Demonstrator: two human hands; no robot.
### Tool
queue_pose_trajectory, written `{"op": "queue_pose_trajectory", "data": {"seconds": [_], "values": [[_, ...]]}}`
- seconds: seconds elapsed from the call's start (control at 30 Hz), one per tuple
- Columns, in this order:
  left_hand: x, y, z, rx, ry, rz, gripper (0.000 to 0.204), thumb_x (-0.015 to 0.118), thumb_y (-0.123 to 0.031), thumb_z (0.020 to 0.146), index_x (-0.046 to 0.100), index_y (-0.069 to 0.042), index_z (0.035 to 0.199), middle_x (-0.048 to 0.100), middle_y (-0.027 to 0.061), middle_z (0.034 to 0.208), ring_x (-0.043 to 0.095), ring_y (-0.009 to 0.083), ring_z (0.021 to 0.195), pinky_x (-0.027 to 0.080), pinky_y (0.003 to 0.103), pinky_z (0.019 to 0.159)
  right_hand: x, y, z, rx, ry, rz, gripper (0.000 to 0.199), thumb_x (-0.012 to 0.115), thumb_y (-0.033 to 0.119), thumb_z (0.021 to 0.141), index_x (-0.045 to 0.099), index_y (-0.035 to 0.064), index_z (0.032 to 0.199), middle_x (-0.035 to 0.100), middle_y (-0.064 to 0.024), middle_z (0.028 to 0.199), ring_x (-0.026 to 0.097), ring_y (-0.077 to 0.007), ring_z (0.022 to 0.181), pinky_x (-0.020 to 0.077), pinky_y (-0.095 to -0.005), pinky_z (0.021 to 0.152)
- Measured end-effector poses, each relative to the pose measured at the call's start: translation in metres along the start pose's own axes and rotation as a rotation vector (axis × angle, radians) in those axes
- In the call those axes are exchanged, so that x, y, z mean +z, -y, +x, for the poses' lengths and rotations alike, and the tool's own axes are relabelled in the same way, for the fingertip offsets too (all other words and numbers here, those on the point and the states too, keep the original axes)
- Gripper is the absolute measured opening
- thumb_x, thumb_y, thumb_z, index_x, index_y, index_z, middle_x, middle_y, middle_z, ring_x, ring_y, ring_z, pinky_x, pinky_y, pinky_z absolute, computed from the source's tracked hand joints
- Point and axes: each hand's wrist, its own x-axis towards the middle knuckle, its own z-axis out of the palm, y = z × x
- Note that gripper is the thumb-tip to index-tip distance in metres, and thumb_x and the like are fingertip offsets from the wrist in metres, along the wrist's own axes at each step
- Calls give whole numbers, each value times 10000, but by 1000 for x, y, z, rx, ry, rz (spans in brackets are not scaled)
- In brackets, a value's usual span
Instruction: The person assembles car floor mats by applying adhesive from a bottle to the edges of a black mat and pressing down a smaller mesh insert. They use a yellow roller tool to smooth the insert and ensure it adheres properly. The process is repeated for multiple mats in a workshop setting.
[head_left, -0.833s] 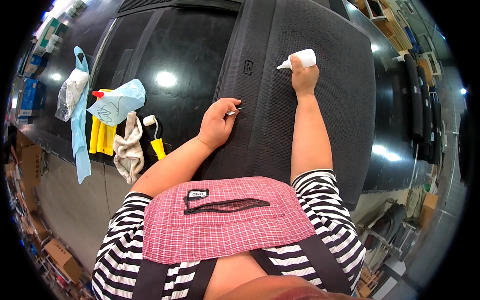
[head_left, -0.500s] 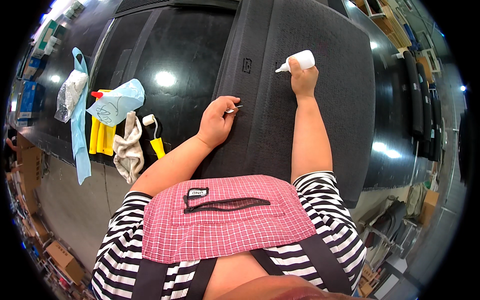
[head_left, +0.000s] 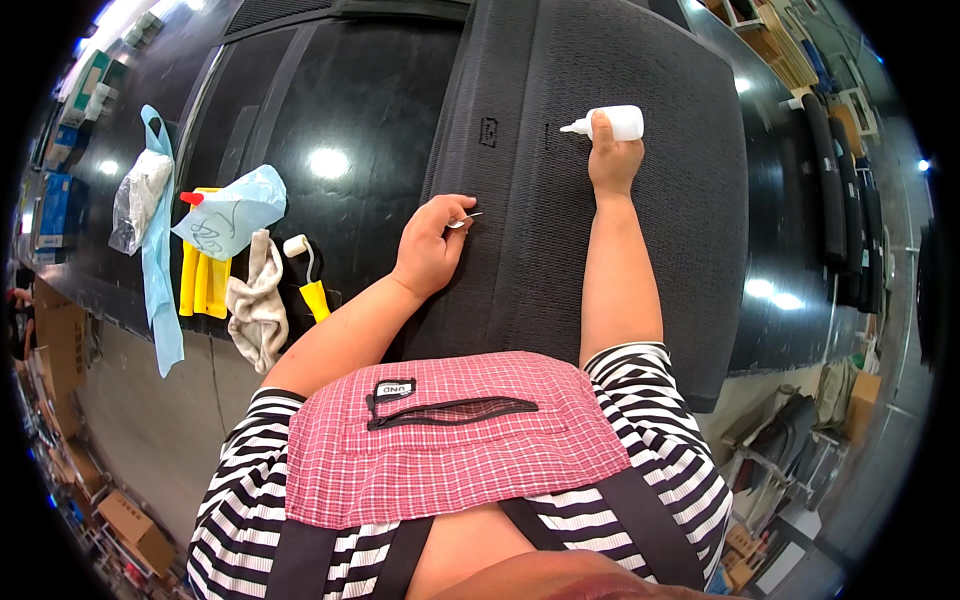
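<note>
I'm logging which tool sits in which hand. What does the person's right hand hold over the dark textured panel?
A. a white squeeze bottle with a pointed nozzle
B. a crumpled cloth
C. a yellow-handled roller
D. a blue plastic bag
A: the right hand grips a white squeeze bottle, its nozzle pointing left over the dark textured panel; the roller, cloth and blue bag lie untouched to the left.

Squeeze bottle [head_left: 612,124] on mat [head_left: 640,260], roller [head_left: 308,280] and cloth [head_left: 256,305] left on table [head_left: 370,110]

Yellow-handled roller [head_left: 308,282] beside crumpled rag [head_left: 255,305]; yellow plastic pieces [head_left: 200,280] under blue bag [head_left: 232,212].
</note>
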Motion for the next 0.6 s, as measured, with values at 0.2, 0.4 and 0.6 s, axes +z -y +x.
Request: {"op": "queue_pose_trajectory", "data": {"seconds": [0.2, 0.4, 0.6], "values": [[0, 0, 0, -22, 2, -25, 108, 646, 26, 923, 558, -33, 943, 722, 134, 1153, 665, 248, 842, 526, 339, 771, 5, -7, 3, -26, -19, -104, 377, 678, 400, 903, 739, 29, 924, 762, -137, 909, 736, -320, 867, 563, -420, 803], [0, -1, 0, -24, 8, -19, 109, 648, 29, 921, 563, -33, 950, 722, 135, 1152, 668, 246, 842, 528, 333, 773, 4, -9, 3, -51, -23, -147, 384, 680, 415, 904, 736, 35, 919, 760, -146, 886, 740, -338, 850, 568, -432, 782], [1, 0, 0, -4, -11, -20, 106, 649, 26, 924, 564, -33, 944, 722, 139, 1143, 672, 254, 856, 529, 337, 787, -1, -7, 0, -53, 30, -167, 375, 686, 405, 897, 739, 34, 915, 763, -145, 891, 744, -330, 851, 569, -424, 784]]}}
